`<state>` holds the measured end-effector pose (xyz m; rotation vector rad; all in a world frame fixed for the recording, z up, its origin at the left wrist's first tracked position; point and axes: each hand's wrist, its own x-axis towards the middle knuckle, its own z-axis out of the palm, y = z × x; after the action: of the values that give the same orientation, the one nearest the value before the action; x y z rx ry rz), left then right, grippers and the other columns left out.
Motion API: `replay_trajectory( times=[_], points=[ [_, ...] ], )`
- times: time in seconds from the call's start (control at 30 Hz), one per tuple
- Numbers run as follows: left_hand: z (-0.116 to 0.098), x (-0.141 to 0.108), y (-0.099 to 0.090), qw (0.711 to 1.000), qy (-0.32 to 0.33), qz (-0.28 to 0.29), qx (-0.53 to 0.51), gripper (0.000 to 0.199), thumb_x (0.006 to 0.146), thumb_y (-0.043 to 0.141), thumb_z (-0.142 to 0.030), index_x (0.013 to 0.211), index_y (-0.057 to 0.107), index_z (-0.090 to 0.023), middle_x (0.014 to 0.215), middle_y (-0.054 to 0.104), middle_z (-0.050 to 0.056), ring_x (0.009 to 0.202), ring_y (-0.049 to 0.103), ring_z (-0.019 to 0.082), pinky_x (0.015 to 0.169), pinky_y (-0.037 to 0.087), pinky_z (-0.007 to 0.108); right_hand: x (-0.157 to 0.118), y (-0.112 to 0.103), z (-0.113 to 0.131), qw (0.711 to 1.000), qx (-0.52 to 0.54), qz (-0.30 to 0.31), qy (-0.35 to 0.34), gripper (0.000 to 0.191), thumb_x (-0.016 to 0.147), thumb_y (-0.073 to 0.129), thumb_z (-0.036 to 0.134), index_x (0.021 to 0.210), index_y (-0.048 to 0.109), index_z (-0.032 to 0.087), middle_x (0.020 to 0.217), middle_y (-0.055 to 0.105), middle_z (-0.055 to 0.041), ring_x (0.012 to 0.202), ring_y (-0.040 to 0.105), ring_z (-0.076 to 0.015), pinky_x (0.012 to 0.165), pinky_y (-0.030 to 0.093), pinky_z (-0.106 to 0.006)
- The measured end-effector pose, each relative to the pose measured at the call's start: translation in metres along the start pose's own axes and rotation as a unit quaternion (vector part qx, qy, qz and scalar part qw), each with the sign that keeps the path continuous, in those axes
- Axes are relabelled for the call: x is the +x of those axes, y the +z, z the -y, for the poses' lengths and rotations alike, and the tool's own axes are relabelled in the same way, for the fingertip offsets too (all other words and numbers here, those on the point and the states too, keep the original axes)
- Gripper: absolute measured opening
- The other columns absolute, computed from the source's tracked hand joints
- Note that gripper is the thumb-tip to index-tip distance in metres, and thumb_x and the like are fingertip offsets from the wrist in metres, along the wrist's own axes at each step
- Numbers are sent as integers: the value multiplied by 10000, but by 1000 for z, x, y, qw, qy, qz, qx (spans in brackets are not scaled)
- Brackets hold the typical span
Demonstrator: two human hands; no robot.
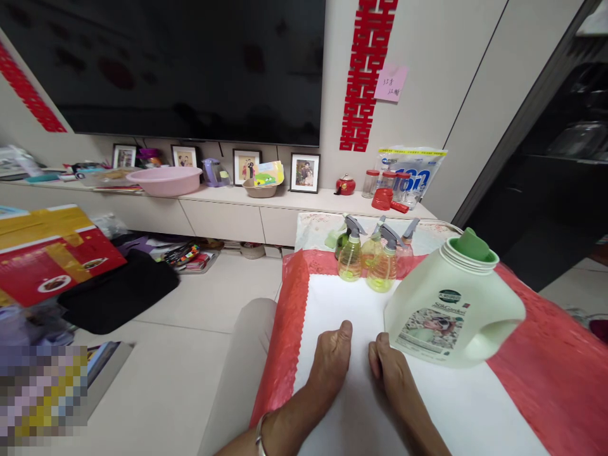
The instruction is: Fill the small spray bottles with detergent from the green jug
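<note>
My left hand (pixel 332 358) is closed in a loose fist over the white sheet (pixel 358 418), thumb uppermost, with nothing showing in it. A short gap away, my right hand (pixel 389 364) is also curled into a fist, and no object shows in it. Just beyond the right hand stands a large pale green jug (pixel 456 310), upright, with a printed label. Its green cap (pixel 472 246) sits in the open neck. Behind my hands, several clear spray bottles with grey trigger heads stand grouped, including a yellow-tinted bottle (pixel 350 259) and another yellow-tinted bottle (pixel 381 269).
A red plastic cover (pixel 555 329) lies under the white sheet. Along the wall, a low cabinet (pixel 223 215) holds a pink basin (pixel 166 180), picture frames, red-lidded jars and a white bag (pixel 420 168). A red and yellow box (pixel 61 253) is on the left.
</note>
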<state>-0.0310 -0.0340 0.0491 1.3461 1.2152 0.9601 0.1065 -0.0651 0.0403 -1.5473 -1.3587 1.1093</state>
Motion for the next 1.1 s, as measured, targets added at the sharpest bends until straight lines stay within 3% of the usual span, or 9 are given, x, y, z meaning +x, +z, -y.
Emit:
replay_trajectory(
  times=[0.37, 0.63, 0.9, 1.1],
  points=[
    [4, 3, 2, 1000, -5, 4, 2, 674, 805, 247, -865, 533, 250, -248, 499, 238, -56, 510, 238, 110, 518, 196, 316, 1, 0, 0, 1000, -4, 3, 4, 873, 841, 134, 953, 578, 314, 140, 564, 295, -26, 577, 328, -100, 614, 288, -248],
    [3, 2, 2, 1000, -3, 5, -3, 675, 810, 256, -857, 518, 252, -248, 485, 242, -55, 501, 235, 106, 511, 190, 316, -8, 1, 15, 1000, 10, -5, 0, 809, 921, 174, 873, 618, 301, 133, 597, 311, -21, 606, 341, -100, 654, 289, -249],
    [2, 3, 1, 1000, 3, 6, 2, 675, 813, 244, -855, 522, 256, -246, 491, 248, -52, 501, 251, 109, 513, 203, 314, -3, 1, 8, 1000, 9, -1, 4, 836, 882, 172, 910, 590, 312, 139, 575, 301, -24, 592, 335, -104, 631, 294, -249],
    [1, 2, 2, 1000, 0, 11, 7, 671, 805, 232, -864, 532, 242, -251, 494, 232, -56, 499, 246, 110, 514, 197, 317, -8, 0, 15, 1000, 16, 0, 3, 797, 929, 190, 856, 620, 310, 132, 598, 310, -20, 614, 340, -103, 653, 281, -249]
  ],
)
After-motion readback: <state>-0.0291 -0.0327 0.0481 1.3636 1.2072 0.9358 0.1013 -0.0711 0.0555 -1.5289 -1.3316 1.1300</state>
